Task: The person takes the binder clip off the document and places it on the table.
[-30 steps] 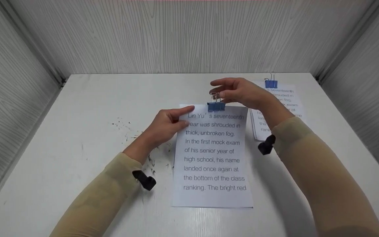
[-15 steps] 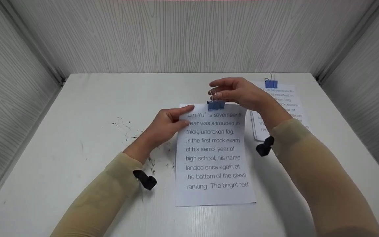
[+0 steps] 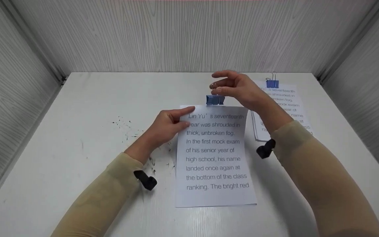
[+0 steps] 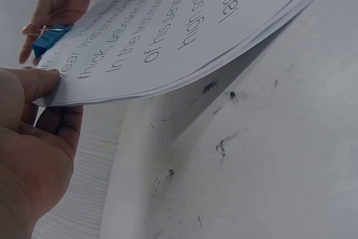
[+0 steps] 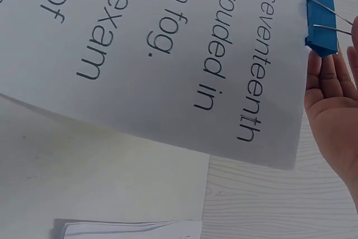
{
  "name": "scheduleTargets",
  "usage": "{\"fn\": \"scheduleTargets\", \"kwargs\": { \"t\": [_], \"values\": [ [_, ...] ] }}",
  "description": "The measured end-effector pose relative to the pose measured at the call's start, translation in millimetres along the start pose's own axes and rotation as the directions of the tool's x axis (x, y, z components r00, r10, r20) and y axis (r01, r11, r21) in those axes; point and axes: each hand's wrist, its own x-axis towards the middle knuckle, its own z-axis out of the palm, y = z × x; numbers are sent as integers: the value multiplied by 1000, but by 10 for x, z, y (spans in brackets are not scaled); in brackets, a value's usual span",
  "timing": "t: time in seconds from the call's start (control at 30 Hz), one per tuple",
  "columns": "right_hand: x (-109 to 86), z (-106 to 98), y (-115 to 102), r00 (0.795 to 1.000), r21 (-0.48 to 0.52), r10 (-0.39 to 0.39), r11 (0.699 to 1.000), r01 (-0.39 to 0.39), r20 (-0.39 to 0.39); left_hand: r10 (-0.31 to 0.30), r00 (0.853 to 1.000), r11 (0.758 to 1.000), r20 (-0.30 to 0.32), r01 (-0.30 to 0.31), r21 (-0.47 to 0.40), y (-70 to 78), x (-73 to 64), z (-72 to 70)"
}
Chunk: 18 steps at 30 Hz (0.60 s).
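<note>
My left hand [image 3: 166, 126] pinches the upper left edge of a stack of printed paper sheets [image 3: 214, 158], thumb on the front and fingers behind, as the left wrist view shows. The stack is raised and tilted, its lower part bowing slightly. At its top edge is a blue binder clip [image 3: 215, 100], which now barely overlaps the paper, if at all. My right hand [image 3: 242, 89] pinches the clip's wire handles between thumb and fingers. In the right wrist view the clip's [image 5: 321, 20] mouth lies right against the paper's edge, its silver handles running into the fingers.
Behind my right forearm lies a second printed stack [image 3: 278, 108] on the white table [image 3: 87, 131], with another blue binder clip [image 3: 272, 83] on its top edge. Dark smudges mark the table left of the held sheets. Wood-patterned panels [image 3: 189, 36] enclose the back and sides.
My right hand has drawn the binder clip upward, from over the paper's top to its edge. The stack's lower end has shifted slightly right. My left hand keeps its hold.
</note>
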Motion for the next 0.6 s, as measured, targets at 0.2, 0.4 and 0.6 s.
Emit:
{"fn": "scheduleTargets", "kwargs": {
  "t": [0.2, 0.4, 0.6],
  "values": [
    [-116, -218, 9, 997, 36, -37, 999, 40, -75, -27, 1000, 1000, -5, 27, -11, -22, -12, 9],
    [-329, -579, 110, 992, -4, -10, 1000, 9, -123, -29, 1000, 999, -7, 29, -16, -31, -10, 11],
    [-609, -964, 234, 979, -9, 47, 999, -50, -196, -24, 1000, 999, -4, 23, -29, -45, 0, 3]
  ]
}}
